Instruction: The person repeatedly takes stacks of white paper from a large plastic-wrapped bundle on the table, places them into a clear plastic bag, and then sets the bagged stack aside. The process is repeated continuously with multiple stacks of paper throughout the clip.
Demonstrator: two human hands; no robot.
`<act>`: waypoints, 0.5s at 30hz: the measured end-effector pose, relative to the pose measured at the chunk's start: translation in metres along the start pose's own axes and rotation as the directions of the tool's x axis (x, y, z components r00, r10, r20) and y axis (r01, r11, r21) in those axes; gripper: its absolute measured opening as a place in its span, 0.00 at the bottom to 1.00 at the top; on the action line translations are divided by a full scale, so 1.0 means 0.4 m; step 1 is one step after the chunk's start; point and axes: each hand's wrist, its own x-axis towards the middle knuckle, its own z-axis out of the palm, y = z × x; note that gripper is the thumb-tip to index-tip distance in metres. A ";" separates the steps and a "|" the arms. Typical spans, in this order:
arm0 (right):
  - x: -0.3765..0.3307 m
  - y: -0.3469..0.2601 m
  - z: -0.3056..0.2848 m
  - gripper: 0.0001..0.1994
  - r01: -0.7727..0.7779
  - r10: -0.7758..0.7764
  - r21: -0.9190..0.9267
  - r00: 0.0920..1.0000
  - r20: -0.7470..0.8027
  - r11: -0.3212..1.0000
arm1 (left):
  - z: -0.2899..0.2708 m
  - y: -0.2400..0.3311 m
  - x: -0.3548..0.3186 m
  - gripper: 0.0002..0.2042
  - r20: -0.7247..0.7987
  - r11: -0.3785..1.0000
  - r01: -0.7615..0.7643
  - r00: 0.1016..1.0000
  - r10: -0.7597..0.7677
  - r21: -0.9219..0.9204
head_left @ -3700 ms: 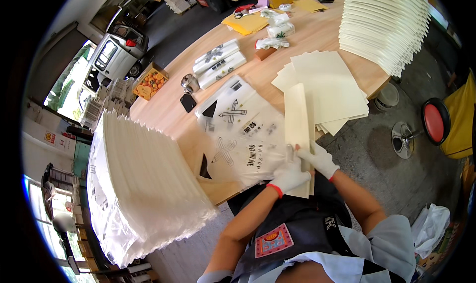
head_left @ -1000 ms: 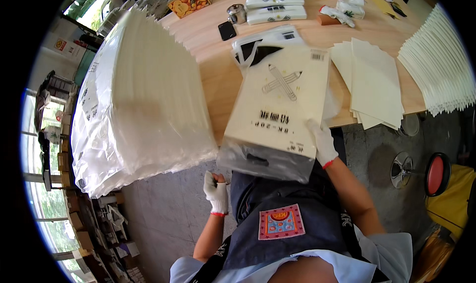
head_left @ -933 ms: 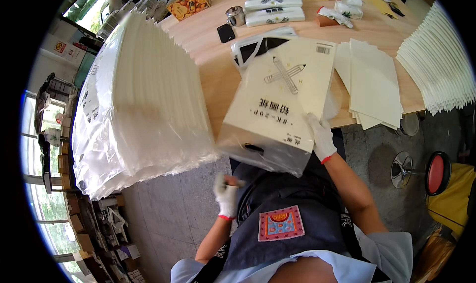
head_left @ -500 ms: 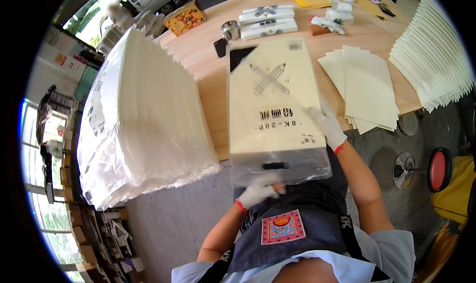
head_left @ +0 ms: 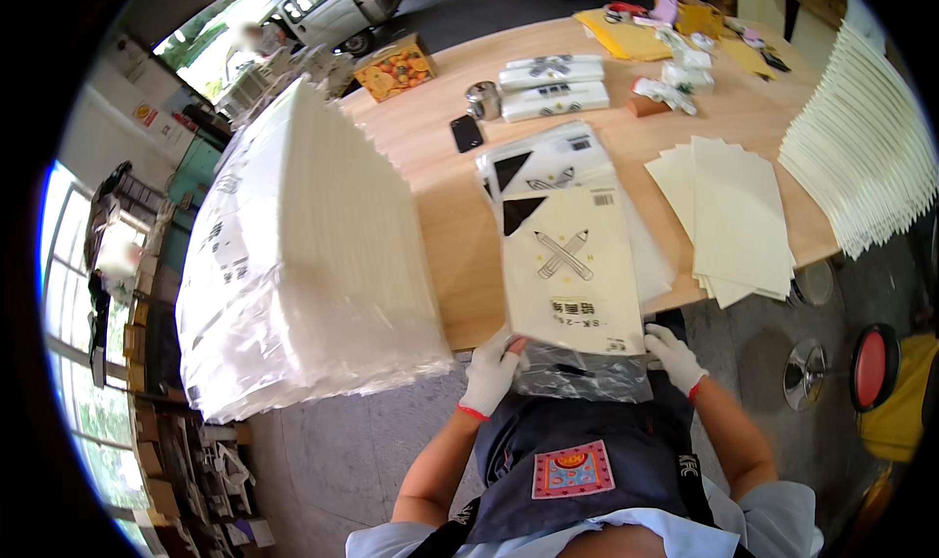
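Observation:
In front of me, a clear plastic bag packed with cream drawing paper, printed with crossed pencils, has its near end over the table's front edge. Its loose flap, showing a dark handle slot, hangs toward my apron. My left hand, in a white glove with a bare fingertip showing, is closed on the bag's near left corner. At the near right corner, my gloved right hand pinches the bag's edge. Under and beyond the pack lies a pile of flat clear printed bags.
A tall plastic-wrapped paper stack stands left. Loose cream sheets lie right, beside a fanned paper stack. Farther back are a phone, metal cup, rolled bags and fruit-printed box. A red-seated stool stands right.
The paper pack has come down from a raised position onto the bag pile, uncovering that pile. My left hand has moved up to its near left corner, my right hand down to its near right corner.

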 end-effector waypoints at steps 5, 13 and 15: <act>0.049 -0.046 0.224 0.19 -0.206 -0.172 0.625 0.855 0.489 0.753 | -0.133 0.303 -0.073 0.05 0.067 0.591 -0.543 0.768 0.637 0.597; 0.006 -0.754 0.521 0.16 0.354 -0.622 0.520 0.556 0.552 0.778 | -0.537 0.442 -0.278 0.12 -0.897 0.859 -0.408 0.177 0.406 0.309; 0.008 -0.885 0.610 0.15 0.379 -0.621 0.492 0.475 0.624 0.784 | -0.660 0.479 -0.265 0.15 -0.823 0.803 -0.469 0.238 0.516 0.368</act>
